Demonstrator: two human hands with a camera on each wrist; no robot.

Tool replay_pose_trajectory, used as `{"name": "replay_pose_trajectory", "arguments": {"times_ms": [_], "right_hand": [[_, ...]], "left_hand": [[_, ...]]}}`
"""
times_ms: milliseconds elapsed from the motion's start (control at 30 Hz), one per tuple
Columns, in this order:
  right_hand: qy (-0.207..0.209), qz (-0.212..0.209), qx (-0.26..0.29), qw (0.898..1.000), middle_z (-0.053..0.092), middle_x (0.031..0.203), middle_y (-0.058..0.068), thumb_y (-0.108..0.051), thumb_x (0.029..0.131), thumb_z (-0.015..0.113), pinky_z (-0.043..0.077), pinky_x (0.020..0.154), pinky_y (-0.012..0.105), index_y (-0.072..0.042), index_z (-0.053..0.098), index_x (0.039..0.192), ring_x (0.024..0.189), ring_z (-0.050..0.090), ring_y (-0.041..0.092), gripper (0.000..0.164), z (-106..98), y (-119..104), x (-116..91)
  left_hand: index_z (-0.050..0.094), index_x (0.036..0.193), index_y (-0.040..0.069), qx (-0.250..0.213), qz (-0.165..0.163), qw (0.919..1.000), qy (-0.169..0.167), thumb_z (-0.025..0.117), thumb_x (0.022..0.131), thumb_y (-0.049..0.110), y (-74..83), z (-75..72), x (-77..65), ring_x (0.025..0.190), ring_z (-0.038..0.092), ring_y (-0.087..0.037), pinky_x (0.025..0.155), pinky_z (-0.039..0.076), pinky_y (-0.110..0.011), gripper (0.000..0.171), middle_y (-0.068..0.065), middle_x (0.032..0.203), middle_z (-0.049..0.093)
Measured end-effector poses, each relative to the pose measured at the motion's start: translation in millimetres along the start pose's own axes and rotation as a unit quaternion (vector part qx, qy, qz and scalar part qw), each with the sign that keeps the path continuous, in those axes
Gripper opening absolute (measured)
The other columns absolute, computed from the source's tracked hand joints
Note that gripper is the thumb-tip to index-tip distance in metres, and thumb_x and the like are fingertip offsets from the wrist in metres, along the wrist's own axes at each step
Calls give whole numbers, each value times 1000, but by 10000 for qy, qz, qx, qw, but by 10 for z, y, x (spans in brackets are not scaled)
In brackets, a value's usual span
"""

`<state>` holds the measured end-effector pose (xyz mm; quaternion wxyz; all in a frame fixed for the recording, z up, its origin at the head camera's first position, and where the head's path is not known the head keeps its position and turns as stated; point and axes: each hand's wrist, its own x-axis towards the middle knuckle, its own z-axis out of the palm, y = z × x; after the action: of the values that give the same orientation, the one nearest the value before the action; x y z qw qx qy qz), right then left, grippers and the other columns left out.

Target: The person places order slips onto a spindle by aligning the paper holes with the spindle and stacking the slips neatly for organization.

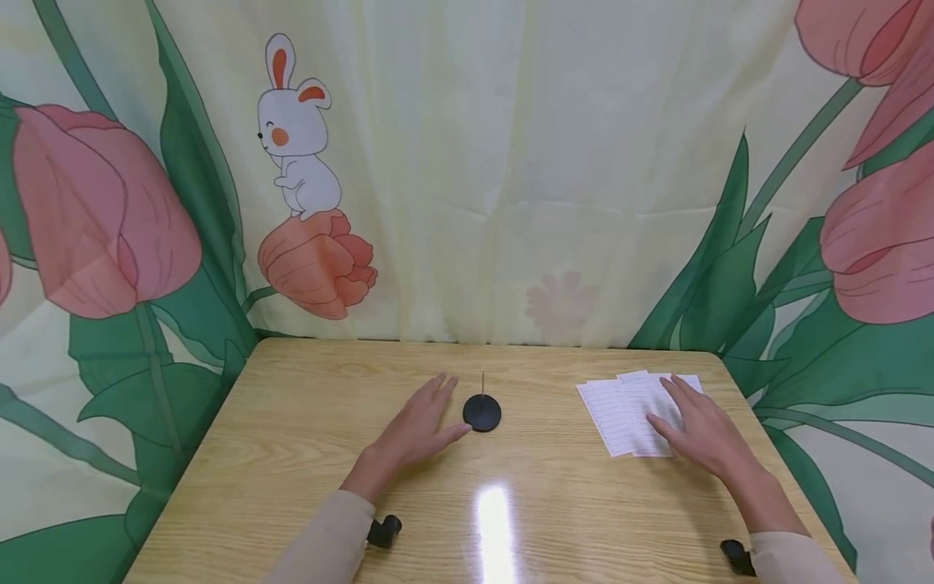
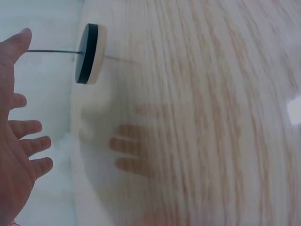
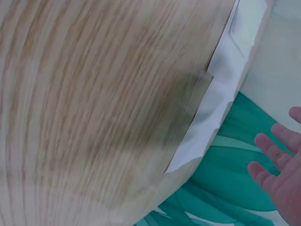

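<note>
A round black base with a thin upright metal spike, like a receipt spike (image 1: 482, 413), stands near the middle of the table. Just left of it my left hand (image 1: 416, 426) hovers with fingers spread, its thumb tip close to the base's edge. In the left wrist view the spike base (image 2: 87, 54) sits beyond the thumb, and the palm is bare. Several lined white paper slips (image 1: 620, 414) lie overlapping at the right. Over their right part is my right hand (image 1: 696, 430), fingers extended. The right wrist view shows the paper slips (image 3: 202, 122) flat and that hand raised above the table.
The wooden table (image 1: 292, 454) ends at a curtain (image 1: 452, 162) printed with tulips and a rabbit. A bright light reflection lies on the tabletop's front middle. Black wrist devices (image 1: 384, 531) sit at both sleeves.
</note>
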<state>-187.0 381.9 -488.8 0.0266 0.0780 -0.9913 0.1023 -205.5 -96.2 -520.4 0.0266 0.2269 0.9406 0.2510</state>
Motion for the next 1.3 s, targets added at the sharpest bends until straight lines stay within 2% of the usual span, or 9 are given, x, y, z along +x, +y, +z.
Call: {"name": "replay_pose_trajectory", "arguments": {"times_ms": [233,433,567,767,1000,1300], "right_hand": [[-22,332,309,9990,32,155,41,-49,99,61,29,107,78,9,32,154,138,33,62,85,54,221,-24],[-80,679,620,9957,29,154,43,-51,101,59,28,107,78,14,26,155,137,30,63,90,133,403,-52],[-63,689,739,9949,31,150,46,-49,101,59,28,106,77,17,26,153,135,30,64,91,144,498,-57],[-213,773,639,9947,35,142,51,-46,101,61,34,104,75,26,27,147,130,36,65,92,115,650,-35],[-599,1272,824,9866,37,139,49,-50,102,59,35,104,76,27,25,146,129,34,65,95,75,785,-4],[-638,1522,909,9821,41,135,50,-40,103,60,39,102,72,29,33,141,124,41,63,83,153,941,-10]], "left_hand": [[23,165,15,-435,-158,9989,22,63,97,60,6,109,44,154,31,-33,120,34,-54,91,-12,168,30],[30,163,14,-808,-371,9959,190,74,92,52,20,173,127,151,36,-32,119,37,-53,92,-9,164,37],[35,161,13,-980,-463,9939,210,80,88,49,39,197,205,147,41,-33,116,39,-54,93,-11,160,41],[39,159,12,-935,-580,9938,129,84,85,46,43,247,302,145,43,-32,116,40,-51,93,-11,156,45],[44,155,9,-913,-593,9939,198,89,80,44,47,288,379,141,47,-32,115,42,-49,93,-13,150,50],[50,151,7,-805,-635,9945,234,91,79,41,52,344,457,134,50,-30,112,45,-47,90,-12,143,55]]}}
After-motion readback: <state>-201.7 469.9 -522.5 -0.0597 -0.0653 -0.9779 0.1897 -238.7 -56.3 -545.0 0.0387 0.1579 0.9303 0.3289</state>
